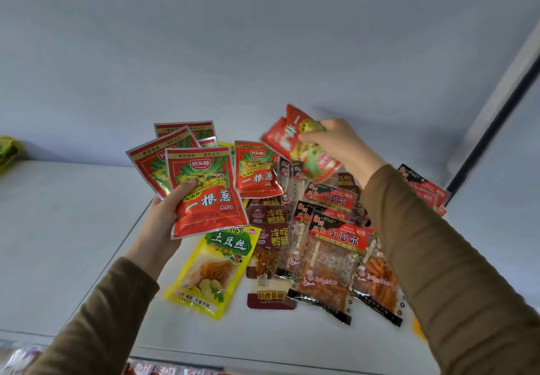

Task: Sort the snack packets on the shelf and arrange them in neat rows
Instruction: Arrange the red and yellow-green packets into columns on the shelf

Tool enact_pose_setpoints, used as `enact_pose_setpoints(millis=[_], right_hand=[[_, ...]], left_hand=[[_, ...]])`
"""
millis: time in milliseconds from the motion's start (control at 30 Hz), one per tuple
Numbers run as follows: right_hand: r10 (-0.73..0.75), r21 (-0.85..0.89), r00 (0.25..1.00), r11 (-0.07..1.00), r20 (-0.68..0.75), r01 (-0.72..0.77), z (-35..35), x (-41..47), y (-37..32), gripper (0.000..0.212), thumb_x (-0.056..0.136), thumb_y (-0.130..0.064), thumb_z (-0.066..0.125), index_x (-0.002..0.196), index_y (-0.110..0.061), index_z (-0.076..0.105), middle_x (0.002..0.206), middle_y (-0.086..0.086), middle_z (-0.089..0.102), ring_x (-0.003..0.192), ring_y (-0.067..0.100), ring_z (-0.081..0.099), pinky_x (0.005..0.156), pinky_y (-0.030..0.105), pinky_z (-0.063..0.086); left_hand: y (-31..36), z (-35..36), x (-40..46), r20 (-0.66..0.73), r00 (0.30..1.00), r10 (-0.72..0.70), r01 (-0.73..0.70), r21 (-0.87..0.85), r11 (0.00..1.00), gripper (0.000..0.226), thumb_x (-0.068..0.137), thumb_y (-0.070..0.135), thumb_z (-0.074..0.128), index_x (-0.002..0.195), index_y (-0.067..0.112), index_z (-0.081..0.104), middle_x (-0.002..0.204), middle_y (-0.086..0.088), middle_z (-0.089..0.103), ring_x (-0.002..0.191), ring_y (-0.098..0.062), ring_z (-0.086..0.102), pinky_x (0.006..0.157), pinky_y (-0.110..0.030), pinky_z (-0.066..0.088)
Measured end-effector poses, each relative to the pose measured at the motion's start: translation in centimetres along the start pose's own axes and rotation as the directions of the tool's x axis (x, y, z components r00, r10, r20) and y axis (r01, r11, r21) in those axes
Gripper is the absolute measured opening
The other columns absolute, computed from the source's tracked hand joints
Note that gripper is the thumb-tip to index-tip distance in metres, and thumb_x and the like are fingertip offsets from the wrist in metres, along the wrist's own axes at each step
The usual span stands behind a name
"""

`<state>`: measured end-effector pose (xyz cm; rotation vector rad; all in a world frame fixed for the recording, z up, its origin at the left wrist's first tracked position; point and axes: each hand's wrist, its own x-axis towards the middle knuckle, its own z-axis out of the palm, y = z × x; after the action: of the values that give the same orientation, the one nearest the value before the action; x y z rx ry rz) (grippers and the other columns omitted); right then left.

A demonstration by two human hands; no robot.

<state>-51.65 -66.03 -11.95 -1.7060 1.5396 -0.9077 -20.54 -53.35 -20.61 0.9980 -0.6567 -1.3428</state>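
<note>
My left hand (168, 214) grips a fanned stack of red snack packets (204, 187) with silver edges, held above the white shelf (73, 228). My right hand (336, 144) is raised over the pile and pinches one more red packet (298, 144), tilted and blurred. Another red packet (257, 170) lies flat at the back of the pile. On the shelf below lie a yellow packet (210, 272), dark brown packets (271, 220) and several black-and-red packets with orange strips (330, 260).
The shelf's grey back wall (233, 53) rises behind the pile. A dark upright post (491, 129) stands at the right. A green packet (8, 149) sits at the far left edge. More packets show on a lower shelf (163, 370) at the bottom.
</note>
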Motion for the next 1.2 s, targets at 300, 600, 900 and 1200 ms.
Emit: enact_pose_setpoints(millis=[300,600,900,1200], right_hand=[[0.217,0.342,0.974,0.922,-0.061,-0.184,13.8,-0.6,1.6,0.041,0.094,-0.035,0.068,0.124,-0.008,0.065,0.116,0.008,0.072,0.107,0.027,0.07,0.093,0.043,0.058],[0.167,0.028,0.977,0.986,-0.134,-0.165,15.8,0.6,2.2,0.032,0.094,-0.028,0.067,0.118,-0.009,0.057,0.111,0.009,0.063,0.103,0.026,0.061,0.084,0.035,0.049],[0.037,0.426,0.987,0.904,-0.155,0.033,12.0,-0.8,0.7,0.006,0.094,-0.015,0.068,0.091,-0.014,0.063,0.091,0.004,0.073,0.077,0.022,0.074,0.061,0.032,0.059],[0.018,0.733,0.955,0.637,0.296,-0.24,11.7,-5.4,-3.5,0.019,0.088,-0.017,0.075,0.096,-0.011,0.059,0.101,0.01,0.077,0.088,0.03,0.076,0.063,0.037,0.061]], left_hand=[[0.4,-1.2,0.1,-0.05,0.998,0.043,-0.045,-0.04,0.998,0.056,0.08,0.027,0.079,0.131,0.02,0.058,0.117,-0.009,0.077,0.09,-0.028,0.078,0.067,-0.039,0.064],[0.6,-2.2,0.3,-0.044,0.998,0.055,-0.056,-0.025,0.998,0.05,0.085,0.025,0.076,0.132,0.019,0.058,0.116,-0.01,0.077,0.089,-0.028,0.078,0.067,-0.038,0.064],[0.2,-3.3,0.9,-0.028,0.999,0.039,-0.038,0.021,0.999,0.059,0.083,0.026,0.079,0.136,0.018,0.056,0.119,-0.012,0.076,0.092,-0.031,0.078,0.069,-0.039,0.064],[-0.5,-1.8,1.4,0.024,0.998,0.063,-0.064,0.032,0.997,0.073,0.074,0.028,0.087,0.136,0.021,0.05,0.121,-0.015,0.074,0.102,-0.039,0.075,0.076,-0.048,0.062]])
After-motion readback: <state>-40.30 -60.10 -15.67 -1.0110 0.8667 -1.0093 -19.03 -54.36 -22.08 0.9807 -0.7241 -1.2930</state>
